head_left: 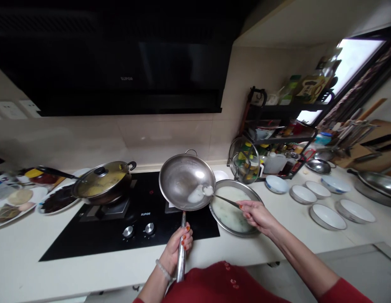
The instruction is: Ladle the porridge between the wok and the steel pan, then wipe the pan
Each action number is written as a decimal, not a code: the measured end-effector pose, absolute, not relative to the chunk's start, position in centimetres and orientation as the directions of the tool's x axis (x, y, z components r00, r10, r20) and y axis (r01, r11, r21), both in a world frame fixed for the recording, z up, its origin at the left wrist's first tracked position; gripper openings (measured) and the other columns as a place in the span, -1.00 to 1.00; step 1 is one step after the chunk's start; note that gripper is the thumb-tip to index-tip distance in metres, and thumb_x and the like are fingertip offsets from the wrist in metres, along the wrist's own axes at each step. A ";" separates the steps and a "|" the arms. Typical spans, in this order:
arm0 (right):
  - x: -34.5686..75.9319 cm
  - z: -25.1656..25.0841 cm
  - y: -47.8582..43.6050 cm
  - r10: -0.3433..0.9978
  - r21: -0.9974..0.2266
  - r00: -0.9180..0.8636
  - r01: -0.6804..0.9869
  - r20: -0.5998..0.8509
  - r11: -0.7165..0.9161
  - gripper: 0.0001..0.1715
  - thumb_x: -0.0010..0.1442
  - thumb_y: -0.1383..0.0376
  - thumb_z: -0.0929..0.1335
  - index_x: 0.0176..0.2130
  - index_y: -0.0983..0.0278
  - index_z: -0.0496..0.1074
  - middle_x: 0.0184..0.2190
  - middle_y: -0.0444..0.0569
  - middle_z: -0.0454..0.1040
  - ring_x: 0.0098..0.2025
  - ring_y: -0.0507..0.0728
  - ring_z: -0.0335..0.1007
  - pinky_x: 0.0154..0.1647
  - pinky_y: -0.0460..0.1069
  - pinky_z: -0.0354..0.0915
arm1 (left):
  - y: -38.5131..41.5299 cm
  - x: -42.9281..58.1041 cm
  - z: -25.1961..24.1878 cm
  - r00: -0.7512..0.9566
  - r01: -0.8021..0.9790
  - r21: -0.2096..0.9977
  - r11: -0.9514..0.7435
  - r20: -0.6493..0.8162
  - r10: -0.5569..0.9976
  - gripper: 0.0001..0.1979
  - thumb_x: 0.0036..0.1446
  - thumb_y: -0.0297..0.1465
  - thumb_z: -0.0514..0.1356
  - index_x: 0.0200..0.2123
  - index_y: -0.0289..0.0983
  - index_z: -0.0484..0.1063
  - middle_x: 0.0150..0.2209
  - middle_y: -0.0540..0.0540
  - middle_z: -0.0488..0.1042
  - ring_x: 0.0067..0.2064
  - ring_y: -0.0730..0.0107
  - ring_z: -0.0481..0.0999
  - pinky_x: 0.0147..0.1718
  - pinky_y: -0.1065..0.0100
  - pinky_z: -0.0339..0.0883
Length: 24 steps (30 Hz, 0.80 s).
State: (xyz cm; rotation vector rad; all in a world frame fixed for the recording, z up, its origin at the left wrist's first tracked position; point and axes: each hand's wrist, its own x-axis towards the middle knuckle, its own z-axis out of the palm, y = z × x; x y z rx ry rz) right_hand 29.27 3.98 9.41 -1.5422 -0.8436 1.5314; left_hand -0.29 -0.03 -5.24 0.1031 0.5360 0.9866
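My left hand [179, 244] grips the long metal handle of a steel wok [183, 176], which is lifted and tilted towards a wide steel basin [221, 225] on the counter. My right hand [257, 214] holds a ladle [214, 192] whose bowl rests at the wok's lower right rim, against a little pale liquid left in the wok. The basin, right of the black cooktop [104, 235], holds a cloudy whitish soup. My right hand hovers over the basin's right side.
A lidded pan [102, 183] sits on the left burner. Plates of food [22, 198] lie at the far left. Several white bowls [328, 216] stand on the counter to the right, with a spice rack [277, 143], a glass lid [244, 160] and another wok [378, 183] behind.
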 end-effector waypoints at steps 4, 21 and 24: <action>31.7 10.0 2.3 0.883 -0.887 0.089 -0.059 -0.461 -0.457 -0.44 -0.15 0.26 0.39 -0.11 0.43 0.40 -0.75 -0.29 0.15 -0.72 -0.13 -0.22 -0.68 -0.16 -0.33 | 0.0 -0.2 -5.3 0.414 -0.764 0.336 0.552 -0.401 0.817 -0.73 -0.02 -0.48 0.37 -0.32 -0.29 0.33 -0.61 0.17 0.10 -0.67 0.68 0.11 -0.72 0.59 -0.07; 38.6 -0.5 -3.8 0.846 -0.012 -0.223 0.965 0.485 0.261 -0.38 0.12 0.52 0.16 0.10 0.28 0.44 -0.33 0.05 0.62 -0.44 0.14 0.56 -0.51 -0.08 0.37 | -0.2 -0.3 -4.8 0.408 -0.752 0.353 0.556 -0.413 0.814 -0.67 -0.08 -0.45 0.42 -0.31 -0.29 0.32 -0.59 0.17 0.13 -0.66 0.69 0.11 -0.71 0.59 -0.07; 38.9 -0.8 -4.0 0.852 -0.070 -0.175 0.968 0.494 0.240 -0.38 0.12 0.51 0.17 0.13 0.28 0.42 -0.32 0.07 0.61 -0.36 0.15 0.57 -0.45 -0.08 0.39 | -0.2 -0.2 -4.8 0.398 -0.752 0.361 0.552 -0.418 0.816 -0.68 -0.08 -0.46 0.41 -0.31 -0.29 0.32 -0.61 0.18 0.11 -0.67 0.68 0.11 -0.71 0.59 -0.08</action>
